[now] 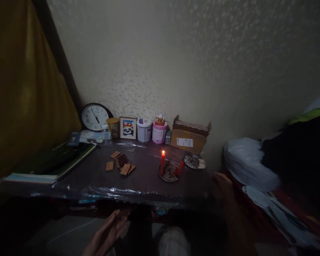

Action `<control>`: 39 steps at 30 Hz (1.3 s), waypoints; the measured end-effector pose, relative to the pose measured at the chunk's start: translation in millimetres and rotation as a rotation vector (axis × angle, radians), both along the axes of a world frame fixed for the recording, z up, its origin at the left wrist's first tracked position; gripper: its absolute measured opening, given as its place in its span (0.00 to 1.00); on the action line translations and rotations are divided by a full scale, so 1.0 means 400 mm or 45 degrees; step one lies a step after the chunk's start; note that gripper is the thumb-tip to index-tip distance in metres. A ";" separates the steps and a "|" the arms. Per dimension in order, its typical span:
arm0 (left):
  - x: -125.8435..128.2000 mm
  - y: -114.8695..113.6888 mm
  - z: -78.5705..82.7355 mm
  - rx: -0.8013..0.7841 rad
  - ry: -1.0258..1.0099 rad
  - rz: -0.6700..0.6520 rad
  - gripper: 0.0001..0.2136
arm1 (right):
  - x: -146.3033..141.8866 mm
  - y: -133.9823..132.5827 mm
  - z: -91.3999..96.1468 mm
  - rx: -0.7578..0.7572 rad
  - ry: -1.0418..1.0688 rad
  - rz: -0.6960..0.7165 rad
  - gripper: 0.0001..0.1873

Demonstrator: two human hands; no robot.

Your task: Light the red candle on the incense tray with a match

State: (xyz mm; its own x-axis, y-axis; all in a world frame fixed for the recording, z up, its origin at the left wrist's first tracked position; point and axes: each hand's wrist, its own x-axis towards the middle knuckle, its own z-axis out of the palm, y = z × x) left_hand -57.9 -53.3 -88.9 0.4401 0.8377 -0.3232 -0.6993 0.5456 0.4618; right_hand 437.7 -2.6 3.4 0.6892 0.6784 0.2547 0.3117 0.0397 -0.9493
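Pale patterned wallpaper [138,53] stands behind the dark, plastic-covered table [146,165], where small tan rectangular tiles [125,169] lie left of a slim lit red candle [162,163]. Below the front edge, the left hand [108,229] pinches a thin dark-brown piece [124,212]; by the right edge is the right hand [223,183], its grip too dim to tell.

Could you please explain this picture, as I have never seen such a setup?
There is no machine, only a bare-handed person, whose head-worn camera takes this picture, looking forward and down. On the table are brown cards, a plate with a lit candle and an unlit one, and a dish with pale sticks. A clock, tubs and a box stand behind. The left hand, in front of the table, seems to hold a dark piece; the right hand is by the table's right end, its grip unclear.
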 end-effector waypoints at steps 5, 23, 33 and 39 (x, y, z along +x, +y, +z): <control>-0.003 0.006 -0.012 -0.048 0.019 0.008 0.11 | 0.021 0.036 -0.017 -0.095 -0.061 -0.029 0.16; 0.001 0.007 -0.036 -0.015 -0.014 0.006 0.14 | 0.039 0.168 -0.066 -0.456 -0.510 0.031 0.09; -0.009 0.005 -0.062 0.021 -0.023 0.033 0.16 | 0.027 0.175 -0.073 -0.509 -0.557 -0.008 0.09; 0.001 0.009 -0.041 -0.022 -0.018 0.034 0.17 | 0.025 0.175 -0.074 -0.524 -0.551 -0.020 0.10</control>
